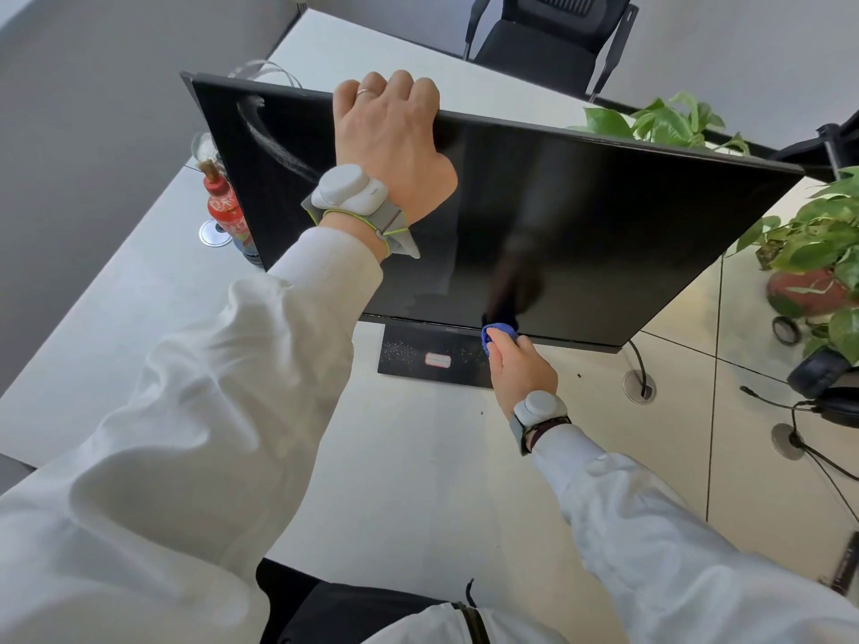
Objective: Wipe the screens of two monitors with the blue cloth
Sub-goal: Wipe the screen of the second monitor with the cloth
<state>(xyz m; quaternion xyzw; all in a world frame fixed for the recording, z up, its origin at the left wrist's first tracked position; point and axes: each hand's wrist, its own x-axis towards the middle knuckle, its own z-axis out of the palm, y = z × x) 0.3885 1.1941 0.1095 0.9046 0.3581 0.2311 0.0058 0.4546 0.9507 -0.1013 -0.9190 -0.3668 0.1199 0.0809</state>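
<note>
- Gripping the top edge of the monitor [581, 225] with the left hand [390, 132], upper centre of the frame, fingers curled over the rim and hidden behind it, thumb lying on the front of the dark screen.
- Pinching the blue cloth [499, 331] in the right hand [520, 364], lower centre-right of the frame, fingers bunched round the wad.
- Pressing that cloth against the very bottom of the screen, right at the lower rim, just above the black stand base [418, 360]; mirrored as a dark shape in the glass directly above.
- Wearing a ring [366, 91] on one left finger, a pale round device strapped to each wrist, and white sleeves on both arms.
- Showing a pale smeared streak on the glass near its upper left corner.
- Resting the monitor on a pale desk [409, 457] that fills the middle of the frame.
- Leaving a red-labelled bottle [227, 216] half hidden behind the monitor's left edge.
- Sharing the right side of the frame with leafy green plants [818, 253], one in a reddish pot, and a black headset [832, 402] just below them.
- Backing onto a black chair [548, 34] at the top of the frame, beyond the desk.
</note>
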